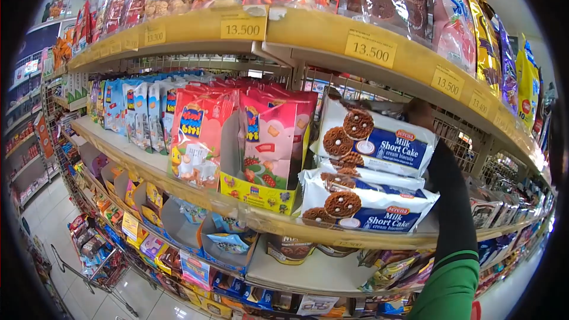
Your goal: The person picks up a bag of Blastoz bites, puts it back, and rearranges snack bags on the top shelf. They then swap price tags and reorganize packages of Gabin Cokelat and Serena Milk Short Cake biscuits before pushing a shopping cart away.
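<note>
My right arm, in a green and black sleeve, reaches up from the lower right to the middle shelf. My right hand point(419, 114) is in shadow at the back of the upper pack of Serena Milk Short Cake biscuits point(379, 142); its fingers are mostly hidden. That white and blue pack lies tilted on top of other packs. Below it, at the shelf's front edge, lies a lower Milk Short Cake pack point(367, 204). My left hand is out of view.
Left of the biscuits stand pink snack pouches point(269, 136) in a yellow display box point(258, 192). An upper shelf edge point(308, 26) with price tags overhangs my hand. Lower shelves hold more snacks. A wire basket stand point(104, 261) is on the tiled floor at left.
</note>
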{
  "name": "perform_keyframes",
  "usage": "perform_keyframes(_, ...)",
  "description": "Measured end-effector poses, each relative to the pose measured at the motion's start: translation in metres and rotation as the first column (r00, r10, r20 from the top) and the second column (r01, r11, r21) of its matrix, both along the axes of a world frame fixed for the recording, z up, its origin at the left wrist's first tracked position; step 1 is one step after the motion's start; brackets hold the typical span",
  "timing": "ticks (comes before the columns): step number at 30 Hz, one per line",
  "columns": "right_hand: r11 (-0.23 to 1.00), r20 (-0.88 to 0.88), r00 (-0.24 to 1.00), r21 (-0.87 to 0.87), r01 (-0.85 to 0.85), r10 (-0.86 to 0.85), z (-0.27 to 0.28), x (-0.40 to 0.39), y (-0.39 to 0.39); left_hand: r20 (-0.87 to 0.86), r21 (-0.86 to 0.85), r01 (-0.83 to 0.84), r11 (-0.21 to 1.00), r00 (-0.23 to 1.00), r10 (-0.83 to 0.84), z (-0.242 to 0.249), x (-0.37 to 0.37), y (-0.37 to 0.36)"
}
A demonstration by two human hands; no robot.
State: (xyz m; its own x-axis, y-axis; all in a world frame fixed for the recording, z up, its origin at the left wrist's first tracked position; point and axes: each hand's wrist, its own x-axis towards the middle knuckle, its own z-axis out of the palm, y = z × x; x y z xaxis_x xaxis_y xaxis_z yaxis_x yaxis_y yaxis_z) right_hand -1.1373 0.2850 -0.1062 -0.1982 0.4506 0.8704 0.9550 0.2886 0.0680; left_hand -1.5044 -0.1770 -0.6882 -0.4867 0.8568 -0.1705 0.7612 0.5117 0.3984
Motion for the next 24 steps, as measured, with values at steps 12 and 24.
perform_keyframes(12,0.802,-0.643,0.649,-0.089,-0.590,0.406,-0.007,0.013,-0.111,-0.013,0.011,0.059,0.998,0.998,-0.059,-0.019,-0.008,-0.019)
perform_keyframes(24,0.722,-0.799,0.450,-0.028,-0.691,0.399,-0.026,-0.025,-0.153,-0.024,0.003,0.109,0.994,0.994,-0.109,-0.025,-0.016,-0.026)
